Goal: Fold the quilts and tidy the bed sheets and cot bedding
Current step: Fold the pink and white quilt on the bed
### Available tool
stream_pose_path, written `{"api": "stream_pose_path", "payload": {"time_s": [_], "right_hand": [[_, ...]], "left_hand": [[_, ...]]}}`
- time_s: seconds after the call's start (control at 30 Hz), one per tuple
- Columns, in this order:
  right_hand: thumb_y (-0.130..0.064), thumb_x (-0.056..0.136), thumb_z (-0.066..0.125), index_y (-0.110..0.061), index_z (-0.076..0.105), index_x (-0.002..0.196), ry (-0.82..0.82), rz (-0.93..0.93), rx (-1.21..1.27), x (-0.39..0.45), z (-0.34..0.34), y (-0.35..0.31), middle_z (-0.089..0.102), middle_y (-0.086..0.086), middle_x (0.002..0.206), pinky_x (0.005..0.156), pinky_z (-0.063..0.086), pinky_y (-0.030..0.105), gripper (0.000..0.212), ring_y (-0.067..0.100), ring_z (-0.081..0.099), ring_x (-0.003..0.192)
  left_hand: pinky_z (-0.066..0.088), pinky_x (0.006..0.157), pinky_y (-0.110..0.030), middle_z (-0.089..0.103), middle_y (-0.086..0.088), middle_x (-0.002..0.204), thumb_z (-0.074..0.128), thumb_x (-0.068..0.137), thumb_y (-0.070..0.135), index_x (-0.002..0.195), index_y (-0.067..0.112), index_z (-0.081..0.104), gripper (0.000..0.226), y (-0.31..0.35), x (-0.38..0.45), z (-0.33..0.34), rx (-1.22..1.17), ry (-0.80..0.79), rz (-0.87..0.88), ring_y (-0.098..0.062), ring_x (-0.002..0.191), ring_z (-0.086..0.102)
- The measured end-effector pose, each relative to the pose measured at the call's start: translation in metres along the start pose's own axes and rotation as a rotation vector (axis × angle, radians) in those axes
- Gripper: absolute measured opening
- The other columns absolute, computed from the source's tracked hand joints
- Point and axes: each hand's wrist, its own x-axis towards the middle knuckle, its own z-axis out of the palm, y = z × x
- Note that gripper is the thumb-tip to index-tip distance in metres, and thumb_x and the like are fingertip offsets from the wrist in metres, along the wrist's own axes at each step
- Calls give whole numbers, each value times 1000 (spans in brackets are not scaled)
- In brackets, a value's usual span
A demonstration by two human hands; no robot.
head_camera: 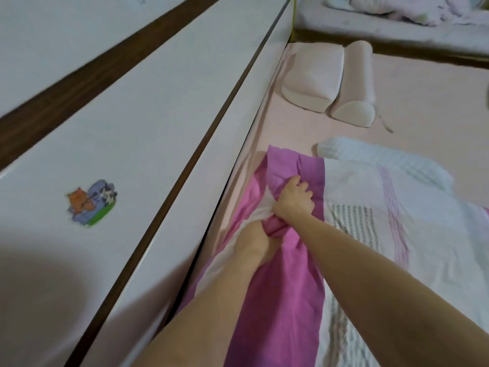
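A quilt lies on the pale pink bed sheet, its magenta-pink border running along the wall side and its white striped patchwork part spreading to the right. My left hand grips a bunch of the pink and white fabric near the bed's left edge. Just above it, my right hand has its fingers curled into the pink border, pinching a fold. The two hands touch each other. A white textured quilt corner pokes out beyond them.
A white wardrobe with dark brown trim and a cartoon sticker stands tight against the bed's left side. Two pale pink pillows lie at the head. Another bed with rumpled bedding is at the top right.
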Motion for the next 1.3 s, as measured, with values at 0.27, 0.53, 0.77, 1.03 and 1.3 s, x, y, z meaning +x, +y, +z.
{"api": "stream_pose_path", "payload": {"time_s": [0.27,0.53,0.77,1.03,1.3], "right_hand": [[-11,94,45,0,51,111,213,-236,495,7,-30,-30,64,20,104,76,43,39,21,36,61,95],[-30,103,34,-11,46,130,-82,-351,363,7,14,-44,55,19,119,90,42,40,36,37,53,109],[-62,70,70,-11,33,141,159,-303,-112,106,-47,-3,39,16,142,115,14,45,95,32,27,137],[-77,49,72,-8,64,83,-262,-51,349,120,-52,12,64,4,77,61,46,28,77,20,60,71],[-20,77,74,-11,71,75,213,-331,806,81,-81,-8,71,14,73,67,54,50,10,18,62,69]], "left_hand": [[42,92,-39,61,-14,121,49,94,12,128,9,49,34,10,9,-27,83,309,-22,-33,113,56],[40,97,-41,48,-20,130,50,90,15,130,2,43,43,-25,28,-49,232,62,-357,-37,121,47],[36,94,-29,47,-10,142,54,89,55,144,15,38,70,1,74,-46,-175,79,-307,-29,128,46],[45,68,-20,63,2,113,87,61,47,109,25,62,58,26,109,-28,-322,-52,-375,-7,87,61],[52,86,-36,66,-10,113,78,74,19,120,9,58,51,35,121,-24,-311,231,-279,-30,104,63]]}}
